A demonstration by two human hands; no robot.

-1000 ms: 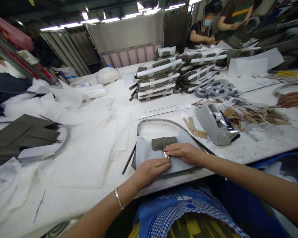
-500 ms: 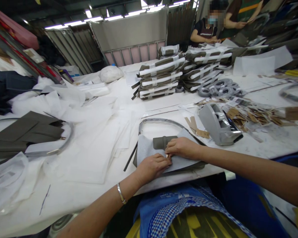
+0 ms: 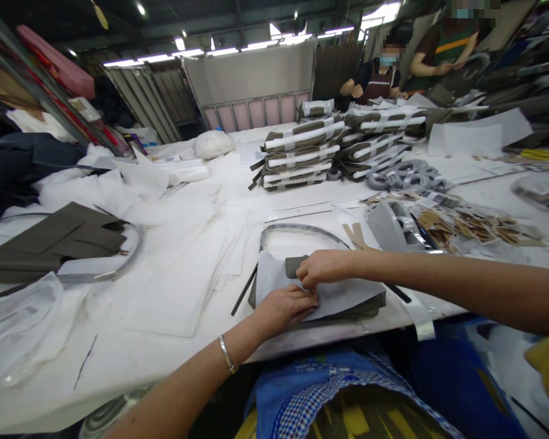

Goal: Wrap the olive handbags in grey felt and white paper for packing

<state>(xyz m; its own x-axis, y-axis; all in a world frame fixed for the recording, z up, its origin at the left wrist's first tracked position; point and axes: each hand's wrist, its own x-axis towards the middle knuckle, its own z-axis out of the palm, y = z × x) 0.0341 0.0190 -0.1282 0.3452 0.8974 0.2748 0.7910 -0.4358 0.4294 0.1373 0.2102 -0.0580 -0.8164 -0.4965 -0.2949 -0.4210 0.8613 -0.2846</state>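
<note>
Brown-green bag (image 3: 370,305) lies on the tabletop (image 3: 141,369), near its edge, partly under a pale sheet (image 3: 348,297). The left hand (image 3: 289,305) and right hand (image 3: 326,267) meet by the small flap (image 3: 293,266) (can't tell if they pinch anything). Best go softly, keeping the sheet smooth.

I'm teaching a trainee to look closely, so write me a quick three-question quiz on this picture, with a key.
1. Multiple choice: on which wrist is the person's silver bangle? A) left; B) right; C) both.
2. True or false: the taped dark bundles are stacked farther away than the pale grey sheet.
3. Fill in: the small dark flap against the sheet is partly hidden by the person's ____.

Key:
1. A
2. True
3. right hand
</note>
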